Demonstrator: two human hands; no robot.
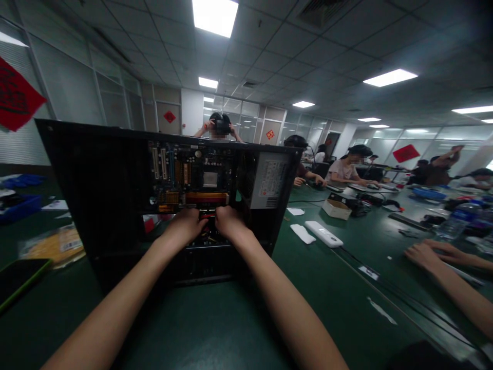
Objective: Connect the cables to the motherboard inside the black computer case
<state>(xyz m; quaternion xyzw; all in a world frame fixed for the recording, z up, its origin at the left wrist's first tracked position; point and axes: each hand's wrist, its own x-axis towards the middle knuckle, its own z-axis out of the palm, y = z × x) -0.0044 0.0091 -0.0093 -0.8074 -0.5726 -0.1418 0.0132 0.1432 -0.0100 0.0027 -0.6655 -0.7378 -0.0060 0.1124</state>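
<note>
Forearms (pixel 133 288) (pixel 287 285), hands (pixel 185 225) (pixel 230 222) inside case (pixel 88 190); label (pixel 271 177) illegible

This is a large shared room, like an office set up as an electronics workshop or training room. A panelled ceiling (pixel 269 61) carries bright lights (pixel 215 16) and a vent (pixel 319 11), and glass partitions (pixel 57 72) line the sides. Red signs (pixel 169 116) hang on doors and glass. On the long green surface (pixel 308 288) stands an open computer case (pixel 65 169) with its circuit board (pixel 195 169) showing, among cables (pixel 408 293), a power strip (pixel 323 234) and blue trays (pixel 428 193). Several people (pixel 346 167) work at it, some wearing headgear (pixel 360 150).
</note>
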